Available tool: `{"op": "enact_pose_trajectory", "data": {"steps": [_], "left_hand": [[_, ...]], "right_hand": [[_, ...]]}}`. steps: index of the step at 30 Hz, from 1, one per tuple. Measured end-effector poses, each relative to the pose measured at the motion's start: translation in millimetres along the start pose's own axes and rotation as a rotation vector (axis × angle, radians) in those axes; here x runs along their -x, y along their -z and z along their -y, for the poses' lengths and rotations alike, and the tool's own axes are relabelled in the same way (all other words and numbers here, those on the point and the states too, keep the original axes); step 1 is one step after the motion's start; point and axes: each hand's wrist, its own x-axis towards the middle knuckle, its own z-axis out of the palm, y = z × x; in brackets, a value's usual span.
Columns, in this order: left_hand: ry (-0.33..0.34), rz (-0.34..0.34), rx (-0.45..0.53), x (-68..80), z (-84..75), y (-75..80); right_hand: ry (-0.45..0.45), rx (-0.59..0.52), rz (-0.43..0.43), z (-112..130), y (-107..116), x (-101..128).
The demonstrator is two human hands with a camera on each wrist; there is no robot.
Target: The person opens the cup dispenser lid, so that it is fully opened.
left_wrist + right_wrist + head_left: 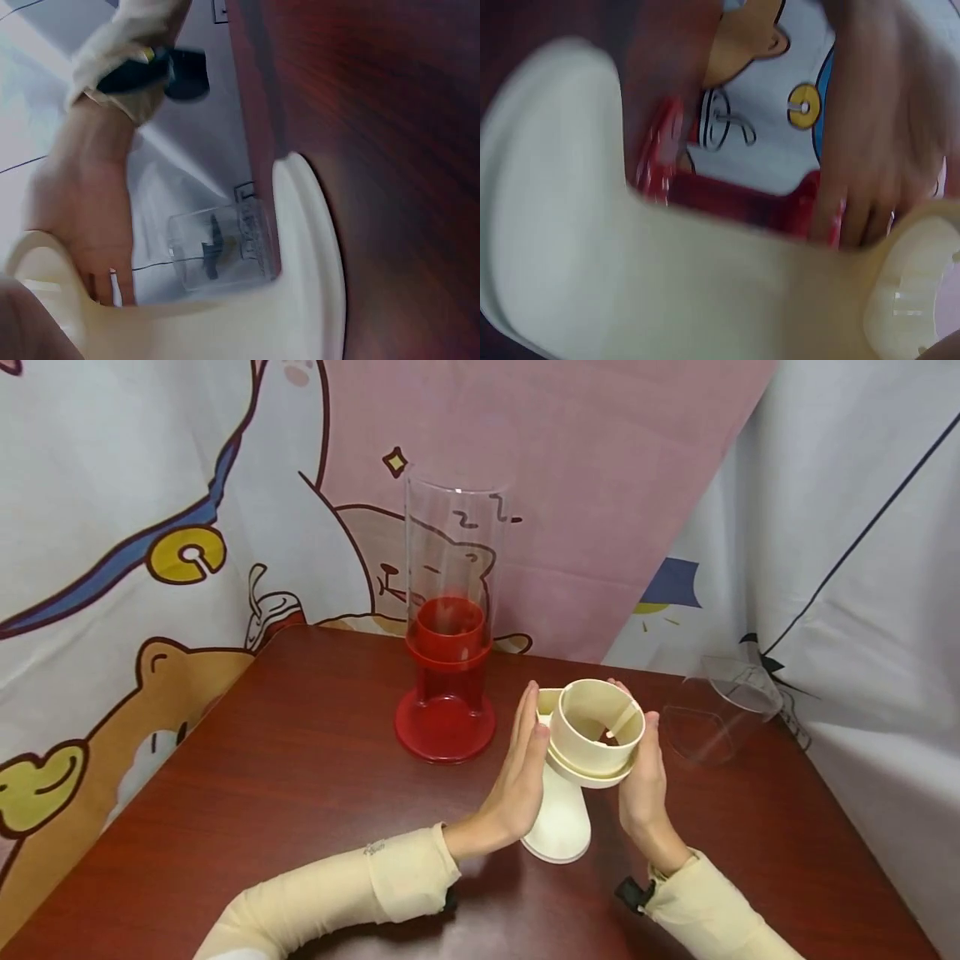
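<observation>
A cream plastic stand [558, 818] with a round, open-topped collar [596, 752] is between my two hands, its collar leaning towards me. My left hand [517, 789] presses its left side with fingers extended. Against the right side lies my right hand [643, 789], its fingers reaching behind the collar. The left wrist view shows the right hand [86, 187] with long, straight fingers beside the stand's flared base [309, 255]. In the right wrist view the left hand [885, 112] lies flat along the stand. Whether the base touches the table cannot be told.
A red stand [446, 731] of similar shape stands further back, with a tall clear tube [457, 547] around its collar. At the back right of the brown table [337, 810] lies a clear container [701, 727]. Printed cloth [570, 510] hangs behind and at the sides.
</observation>
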Motion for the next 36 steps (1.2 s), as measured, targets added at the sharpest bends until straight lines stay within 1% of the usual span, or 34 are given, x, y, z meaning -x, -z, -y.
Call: {"op": "enact_pose_trajectory", "data": {"steps": [3, 6, 8, 11, 12, 15, 18, 19, 22, 24, 27, 31, 35, 36], "left_hand": [[0.005, -0.009, 0.017, -3.8, 3.0, -7.3], [-0.006, -0.036, 0.048, -9.0, 6.6, -12.3], [-0.013, -0.041, 0.053, -11.3, 8.2, -14.5], [-0.014, -0.039, 0.051, -15.0, 11.5, -19.4], [-0.017, -0.039, 0.048, -16.7, 12.8, -21.4], [-0.037, -0.039, 0.043, -26.0, 19.1, -29.4], [-0.078, -0.047, 0.041, -41.2, 28.6, -38.8], [-0.094, -0.054, 0.036, -47.4, 32.7, -42.3], [-0.134, -0.078, -0.007, -67.1, 45.1, -52.0], [-0.146, -0.094, -0.046, -79.7, 52.6, -58.7], [-0.144, -0.113, -0.081, -98.1, 61.8, -70.4], [-0.121, -0.132, -0.110, -122.4, 69.8, -87.9], [-0.107, -0.130, -0.170, -142.6, 76.0, -102.2], [-0.110, -0.131, -0.183, -146.8, 77.9, -104.6]], "right_hand": [[0.022, -0.013, -0.047, -4.3, -4.7, 9.1], [0.061, 0.020, -0.075, -7.5, -4.3, 12.1], [0.070, 0.033, -0.095, -8.4, -3.0, 11.0], [0.065, 0.020, -0.128, -9.2, 0.1, 7.7], [0.081, 0.017, -0.125, -19.2, 6.9, 3.6], [0.066, -0.008, -0.158, -21.6, 12.5, -5.6], [0.039, 0.022, -0.206, -27.5, 20.9, -19.0], [0.014, 0.019, -0.233, -20.7, 18.7, -22.2], [0.004, 0.037, -0.285, -31.5, 29.5, -38.8], [0.005, 0.026, -0.318, -38.9, 36.7, -50.8], [0.002, 0.004, -0.354, -48.9, 47.9, -68.3], [-0.023, -0.083, -0.385, -58.3, 64.2, -90.9], [-0.055, -0.148, -0.414, -65.7, 80.6, -110.3], [-0.060, -0.143, -0.416, -67.4, 83.8, -113.9]]}}
